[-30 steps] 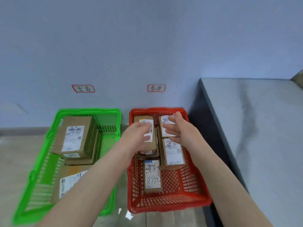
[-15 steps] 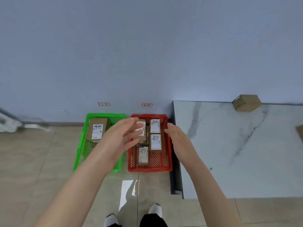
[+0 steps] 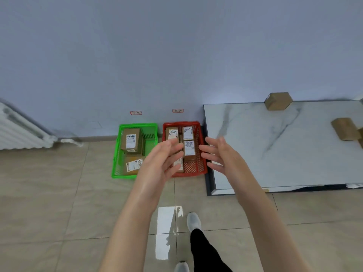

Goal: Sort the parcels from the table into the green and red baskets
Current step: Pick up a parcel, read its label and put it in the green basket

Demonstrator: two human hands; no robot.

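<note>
The green basket (image 3: 116,154) and the red basket (image 3: 202,154) stand side by side on the floor against the wall. Brown labelled parcels lie in both: one (image 3: 131,141) in the green basket, one (image 3: 189,148) in the red. My left hand (image 3: 161,161) and my right hand (image 3: 222,156) hover in front of the red basket, fingers straight and spread, holding nothing. On the marble table (image 3: 275,154) at the right stand more brown parcels, one (image 3: 278,101) at the back edge and one (image 3: 343,128) at the far right.
A white radiator (image 3: 17,132) hangs on the wall at the left. Two small red-framed labels (image 3: 136,113) stick to the wall above the baskets. Tiled floor (image 3: 59,193) stretches in front; my leg and shoes (image 3: 193,222) show at the bottom.
I have stood up and backed away from the red basket. Both hands have drawn back from the parcels inside it and stay spread, and the table with its parcels has come into view.
</note>
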